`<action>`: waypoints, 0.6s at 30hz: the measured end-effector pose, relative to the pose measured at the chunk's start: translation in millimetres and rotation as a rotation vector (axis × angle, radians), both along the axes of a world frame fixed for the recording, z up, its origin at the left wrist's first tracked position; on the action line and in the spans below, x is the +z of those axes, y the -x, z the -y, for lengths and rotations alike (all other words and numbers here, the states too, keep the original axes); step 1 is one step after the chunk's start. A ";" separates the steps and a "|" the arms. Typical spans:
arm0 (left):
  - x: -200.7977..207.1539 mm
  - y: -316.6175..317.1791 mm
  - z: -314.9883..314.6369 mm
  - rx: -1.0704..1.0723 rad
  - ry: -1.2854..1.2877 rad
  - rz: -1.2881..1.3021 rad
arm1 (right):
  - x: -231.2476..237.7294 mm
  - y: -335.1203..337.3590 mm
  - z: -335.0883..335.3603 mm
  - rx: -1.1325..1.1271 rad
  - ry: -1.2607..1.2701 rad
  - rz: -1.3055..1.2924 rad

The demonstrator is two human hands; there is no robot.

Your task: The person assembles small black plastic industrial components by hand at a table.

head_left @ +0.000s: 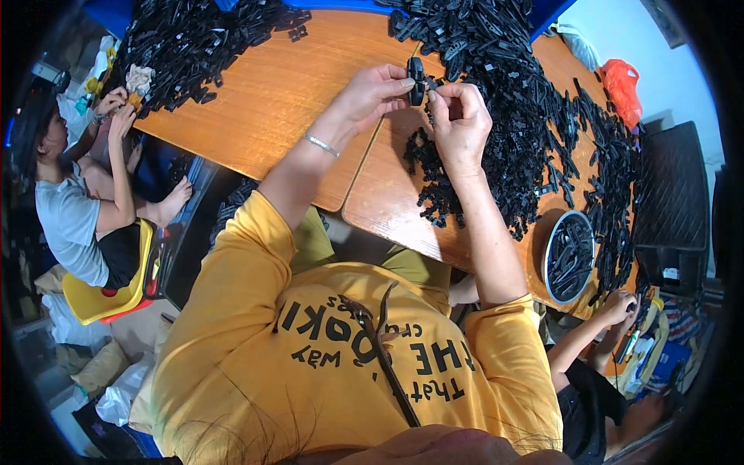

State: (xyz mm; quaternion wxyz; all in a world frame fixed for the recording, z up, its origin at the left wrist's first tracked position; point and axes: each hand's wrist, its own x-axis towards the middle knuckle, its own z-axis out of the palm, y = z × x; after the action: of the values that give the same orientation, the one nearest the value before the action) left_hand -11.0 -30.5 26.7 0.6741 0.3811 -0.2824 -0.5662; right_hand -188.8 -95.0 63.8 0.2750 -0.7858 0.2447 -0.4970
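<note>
Above the far part of the wooden table, my left hand [381, 93] pinches a black oblong plastic part [416, 80] that stands roughly upright between thumb and fingers. Close on its right, my right hand [460, 116] is closed in a pinch at the part's side. A small dark piece seems to be between those fingertips, too small to name. Just below and right of my right hand spreads a pile of small black plastic pieces [442, 186]. A larger heap of long black plastic parts [496, 46] lies beyond it.
Another black heap [194, 46] covers the table's [256, 101] far left. A metal bowl [547, 267] of black parts stands at the right edge. A red plastic bag [622, 89] lies far right. One person [85, 209] sits left on a yellow chair; another person's hands [620, 306] work lower right.
</note>
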 end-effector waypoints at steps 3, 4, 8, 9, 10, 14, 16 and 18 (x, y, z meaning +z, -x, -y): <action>0.3 -2.9 -5.6 -0.031 0.072 -0.036 | 3.7 -4.7 -3.6 0.026 0.099 0.039; 2.1 -2.5 -7.0 -0.029 0.075 -0.036 | 4.4 -5.1 -4.5 0.028 0.102 0.039; 9.5 1.0 -10.6 -0.024 0.094 -0.032 | 4.3 -4.0 -5.7 0.045 0.121 0.051; 10.7 1.6 -11.2 -0.032 0.094 -0.022 | 5.5 -4.1 -6.4 0.050 0.129 0.058; 11.7 2.7 -11.9 -0.031 0.094 -0.021 | 6.9 -4.6 -7.9 0.051 0.129 0.059; 14.1 9.2 -13.9 -0.015 0.088 0.059 | 9.5 -5.8 -10.3 0.025 0.086 0.061; 15.0 11.7 -14.6 -0.021 0.094 0.076 | 6.3 -5.0 -8.5 0.030 0.088 0.043; 15.8 12.9 -16.3 -0.004 0.103 0.095 | 4.2 -3.6 -7.5 0.047 0.123 0.007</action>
State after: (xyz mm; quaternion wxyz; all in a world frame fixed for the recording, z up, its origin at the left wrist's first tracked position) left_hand -23.8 -14.1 42.5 0.6776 0.3715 -0.3435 -0.5336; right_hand -185.2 -87.5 68.0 0.2386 -0.8051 0.1941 -0.5071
